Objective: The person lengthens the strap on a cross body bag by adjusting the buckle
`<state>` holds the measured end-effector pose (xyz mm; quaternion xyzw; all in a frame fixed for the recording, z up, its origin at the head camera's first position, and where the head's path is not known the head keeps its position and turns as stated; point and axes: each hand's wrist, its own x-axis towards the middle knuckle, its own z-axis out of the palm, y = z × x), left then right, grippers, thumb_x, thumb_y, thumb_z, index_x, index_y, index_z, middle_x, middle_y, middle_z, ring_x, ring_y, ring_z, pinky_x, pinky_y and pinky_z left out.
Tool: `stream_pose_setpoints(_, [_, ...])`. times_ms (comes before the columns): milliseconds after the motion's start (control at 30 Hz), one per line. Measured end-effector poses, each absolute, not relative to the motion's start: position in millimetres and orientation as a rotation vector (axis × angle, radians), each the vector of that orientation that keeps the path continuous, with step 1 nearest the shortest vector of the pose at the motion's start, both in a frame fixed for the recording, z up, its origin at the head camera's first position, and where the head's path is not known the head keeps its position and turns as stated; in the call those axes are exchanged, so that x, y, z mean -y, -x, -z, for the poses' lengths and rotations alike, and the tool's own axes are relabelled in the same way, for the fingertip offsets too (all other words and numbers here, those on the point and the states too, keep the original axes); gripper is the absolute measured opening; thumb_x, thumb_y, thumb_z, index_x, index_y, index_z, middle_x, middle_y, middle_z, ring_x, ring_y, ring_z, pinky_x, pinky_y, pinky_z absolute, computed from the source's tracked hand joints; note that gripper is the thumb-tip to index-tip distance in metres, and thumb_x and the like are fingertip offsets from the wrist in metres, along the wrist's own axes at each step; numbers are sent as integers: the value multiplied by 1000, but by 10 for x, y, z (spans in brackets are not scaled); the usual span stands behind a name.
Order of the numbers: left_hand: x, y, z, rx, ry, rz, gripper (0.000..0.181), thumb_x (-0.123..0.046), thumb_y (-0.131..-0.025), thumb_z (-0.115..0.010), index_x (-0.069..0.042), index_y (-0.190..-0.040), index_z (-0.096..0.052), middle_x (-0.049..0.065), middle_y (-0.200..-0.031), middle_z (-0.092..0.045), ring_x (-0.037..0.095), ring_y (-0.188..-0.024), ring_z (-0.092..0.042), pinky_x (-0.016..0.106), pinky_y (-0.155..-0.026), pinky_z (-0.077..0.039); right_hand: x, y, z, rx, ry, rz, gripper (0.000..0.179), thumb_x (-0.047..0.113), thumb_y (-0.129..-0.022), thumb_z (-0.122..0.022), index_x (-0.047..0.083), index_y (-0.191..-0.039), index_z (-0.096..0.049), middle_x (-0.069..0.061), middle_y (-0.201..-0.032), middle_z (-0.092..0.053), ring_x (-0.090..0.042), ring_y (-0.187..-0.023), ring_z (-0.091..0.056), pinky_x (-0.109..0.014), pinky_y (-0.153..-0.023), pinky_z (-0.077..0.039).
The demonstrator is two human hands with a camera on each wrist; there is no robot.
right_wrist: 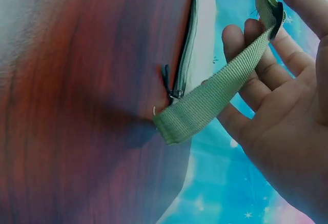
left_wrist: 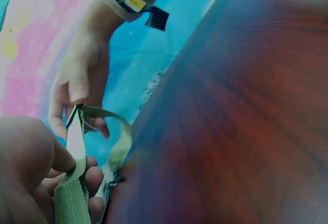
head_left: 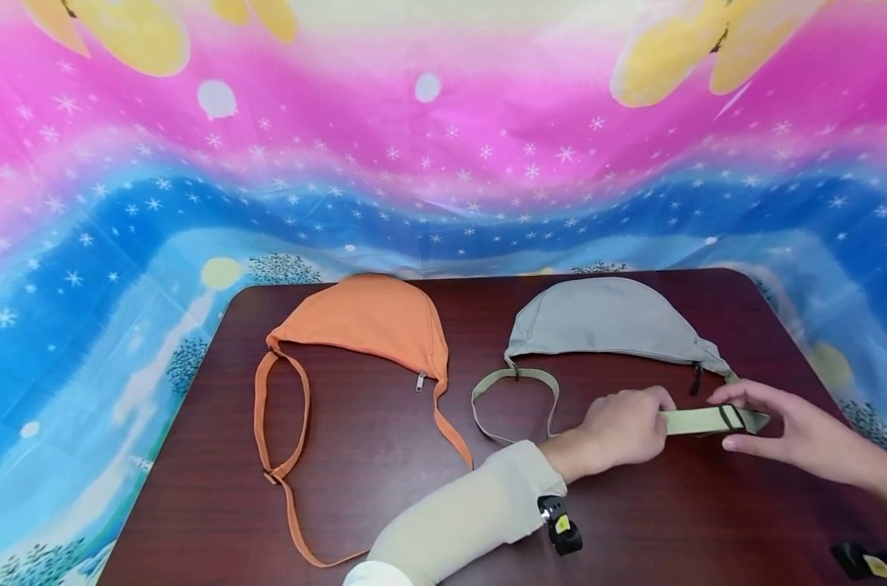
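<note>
A grey waist bag [head_left: 605, 317] lies on the dark wooden table [head_left: 414, 505], a black zipper pull [head_left: 697, 379] at its right end. My left hand [head_left: 627, 427] grips its pale green strap [head_left: 688, 421], with the webbing running between thumb and fingers in the left wrist view. A black strap slider [head_left: 731, 417] sits near the strap's right end. Around that end my right hand [head_left: 802, 423] is spread, thumb and fingers apart; in the right wrist view the slider [right_wrist: 277, 21] hangs between them. Whether a fingertip touches it, I cannot tell.
To the left lies an orange waist bag [head_left: 370, 321], its long orange strap [head_left: 293, 505] trailing toward the near edge and partly under my left sleeve [head_left: 473, 513]. A loop of green strap [head_left: 480, 391] rests left of my left hand. A patterned cloth [head_left: 429, 163] hangs behind the table.
</note>
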<state>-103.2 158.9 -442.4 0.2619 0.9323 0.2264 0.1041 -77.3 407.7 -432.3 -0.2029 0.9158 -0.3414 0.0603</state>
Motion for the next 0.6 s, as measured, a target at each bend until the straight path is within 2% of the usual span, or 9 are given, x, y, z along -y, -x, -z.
stream_pose_setpoints(200, [-1504, 1112, 4431, -2728, -781, -763, 29, -25, -101, -57, -37, -127, -59, -22, -87, -62, -2, -58, -46, 17, -51, -36, -4046, 833, 4311, -2836, 551, 1009, 43, 3, -88, -78, 11, -127, -61, 8, -101, -71, -4, -84, -64, -25, -61, -42])
stream_pose_setpoints(333, [-1485, 1148, 4441, -2714, -831, -837, 25, -34, -101, -61, -35, -126, -61, -24, -93, -63, -8, -63, -47, 14, -54, -36, -4017, 865, 4291, -2827, 519, 1034, 40, 4, -91, -76, 10, -128, -63, 5, -99, -72, -8, -81, -64, -25, -61, -43])
stream_pose_setpoints(467, [-1484, 1191, 4431, -2696, -882, -887, 34, -50, -94, -70, -33, -122, -62, -27, -96, -61, -13, -71, -47, 10, -58, -36, -3975, 893, 4294, -2819, 496, 1071, 40, 4, -91, -75, 11, -128, -63, 6, -101, -71, -7, -83, -65, -25, -63, -47])
stream_pose_setpoints(600, [-1510, 1215, 4435, -2725, -906, -872, 30, -53, -90, -73, -35, -113, -64, -29, -93, -58, -15, -74, -45, 10, -59, -36, -3936, 897, 4327, -2787, 486, 1153, 38, 3, -93, -73, 8, -129, -63, 7, -103, -70, -8, -85, -65, -24, -65, -49])
